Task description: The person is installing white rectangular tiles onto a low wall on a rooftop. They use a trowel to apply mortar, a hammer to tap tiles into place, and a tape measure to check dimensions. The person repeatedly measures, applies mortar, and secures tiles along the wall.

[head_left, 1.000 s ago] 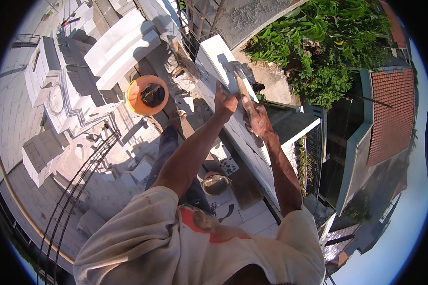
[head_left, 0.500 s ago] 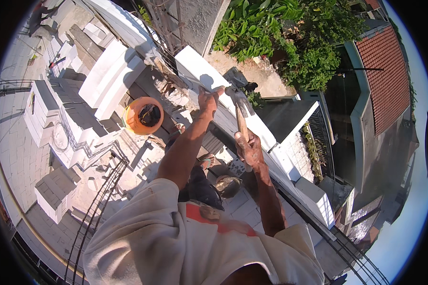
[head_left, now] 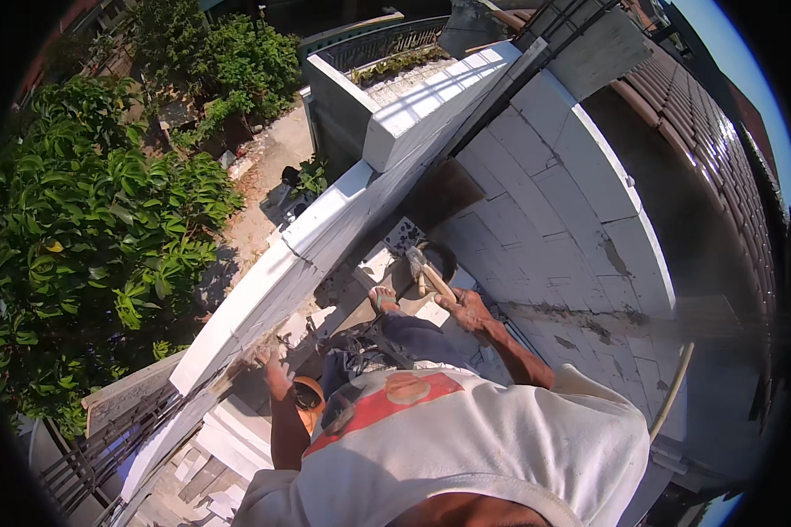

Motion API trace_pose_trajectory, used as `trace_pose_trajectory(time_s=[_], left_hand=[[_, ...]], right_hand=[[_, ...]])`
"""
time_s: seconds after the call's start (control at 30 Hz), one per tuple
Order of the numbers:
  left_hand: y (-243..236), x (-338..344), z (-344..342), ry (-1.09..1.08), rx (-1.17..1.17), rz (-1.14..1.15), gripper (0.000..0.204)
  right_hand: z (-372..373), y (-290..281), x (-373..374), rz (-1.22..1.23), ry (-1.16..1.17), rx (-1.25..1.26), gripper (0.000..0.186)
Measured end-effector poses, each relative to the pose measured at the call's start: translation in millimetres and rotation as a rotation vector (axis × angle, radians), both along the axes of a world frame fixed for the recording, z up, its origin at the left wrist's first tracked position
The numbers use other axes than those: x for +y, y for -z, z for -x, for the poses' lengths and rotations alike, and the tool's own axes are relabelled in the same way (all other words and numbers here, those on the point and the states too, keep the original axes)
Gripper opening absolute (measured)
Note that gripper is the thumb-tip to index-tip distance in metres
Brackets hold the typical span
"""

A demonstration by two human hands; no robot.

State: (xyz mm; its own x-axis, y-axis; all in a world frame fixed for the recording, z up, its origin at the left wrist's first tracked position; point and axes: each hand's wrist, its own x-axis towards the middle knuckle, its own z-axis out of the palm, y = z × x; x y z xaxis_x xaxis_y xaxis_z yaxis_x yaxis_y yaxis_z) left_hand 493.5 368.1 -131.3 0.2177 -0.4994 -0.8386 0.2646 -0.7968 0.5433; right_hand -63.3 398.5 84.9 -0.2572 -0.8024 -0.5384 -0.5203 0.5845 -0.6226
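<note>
My right hand is wrapped round the wooden handle of a hammer, held low in front of my body. Its grey head points away from me, above a dark round bucket. At the inner side of the white block wall, my left hand is raised with its fingers partly stretched out. Nothing shows in it, and whether it touches the wall is unclear. An orange bucket stands just beside my left forearm, partly hidden by it.
Another pale block wall curves along my right. One white block sits higher on the left wall. Rebar sticks out at lower left. Beyond the left wall are leafy trees; a tiled roof lies right.
My view has swung to the right along the wall. My left hand has gone from the wall's top to its inner side. The hammer has come away from the wall, still in my right hand.
</note>
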Motion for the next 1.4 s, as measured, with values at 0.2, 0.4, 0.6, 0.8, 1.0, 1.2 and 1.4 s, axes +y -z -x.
trace_pose_trajectory(time_s=[0.2, 0.4, 0.6, 0.8, 1.0, 1.2, 1.4], left_hand=[[1.2, 21.4, 53.4, 0.934, -0.465, -0.056, 0.069], [-18.5, -36.9, 77.5, 1.314, -0.584, 0.156, 0.068], [2.4, -60.3, 74.2, 0.609, -0.295, 0.200, 0.043], [-48.6, 5.0, 130.3, 0.469, -0.484, 0.353, 0.036], [-10.3, 142.7, 116.4, 0.589, -0.764, 0.270, 0.037], [37.2, 235.9, 150.5, 0.588, -0.748, -0.006, 0.041], [-70.8, 170.6, 203.0, -0.153, 0.002, -0.328, 0.060]], right_hand=[[33.6, -27.7, -27.5, 0.274, 0.483, -0.220, 0.042], [112.2, -61.3, -170.7, 0.777, 0.390, 0.076, 0.054], [151.9, -105.5, -331.9, 0.844, 0.466, 0.072, 0.062], [171.3, -72.5, -404.0, 0.782, 0.498, 0.215, 0.049], [140.1, -87.3, -382.2, 0.700, 0.205, -0.040, 0.037], [132.3, -81.5, -390.7, 0.682, -0.172, -0.181, 0.048], [151.3, -65.3, -363.7, 0.729, 0.424, -0.069, 0.093]])
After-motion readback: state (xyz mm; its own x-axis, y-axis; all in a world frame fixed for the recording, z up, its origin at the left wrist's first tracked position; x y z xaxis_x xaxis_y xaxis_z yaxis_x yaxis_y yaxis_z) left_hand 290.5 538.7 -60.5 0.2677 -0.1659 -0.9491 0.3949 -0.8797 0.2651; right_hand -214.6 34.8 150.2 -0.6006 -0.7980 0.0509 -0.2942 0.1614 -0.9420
